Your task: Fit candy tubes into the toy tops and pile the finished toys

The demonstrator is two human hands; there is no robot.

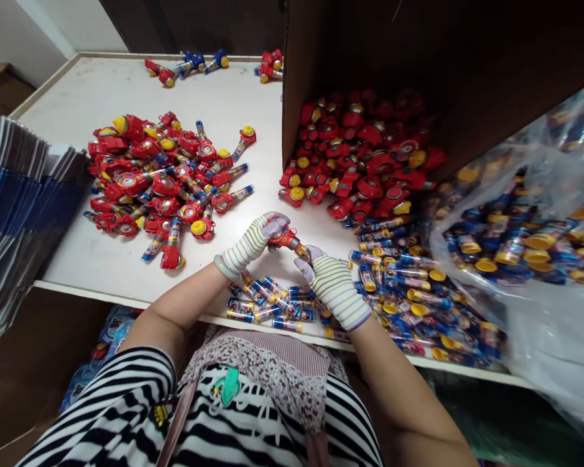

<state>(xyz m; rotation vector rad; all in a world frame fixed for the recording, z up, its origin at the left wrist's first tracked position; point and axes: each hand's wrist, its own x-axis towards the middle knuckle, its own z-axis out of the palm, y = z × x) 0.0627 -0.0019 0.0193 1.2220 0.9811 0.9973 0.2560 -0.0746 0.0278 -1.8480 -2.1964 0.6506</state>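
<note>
My left hand, in a striped knit glove, is closed round the red head of a small toy. My right hand, gloved the same way, pinches the toy's printed tube end just above the table's near edge. Both hands meet over the white table. Below them lie several loose printed tubes with yellow caps. A heap of assembled red toys with tubes attached lies to the left.
A tipped cardboard box spills red toy heads at the right. A clear plastic bag holds more tubes. Stacked blue and grey cards stand at the left. A few toys lie at the far edge.
</note>
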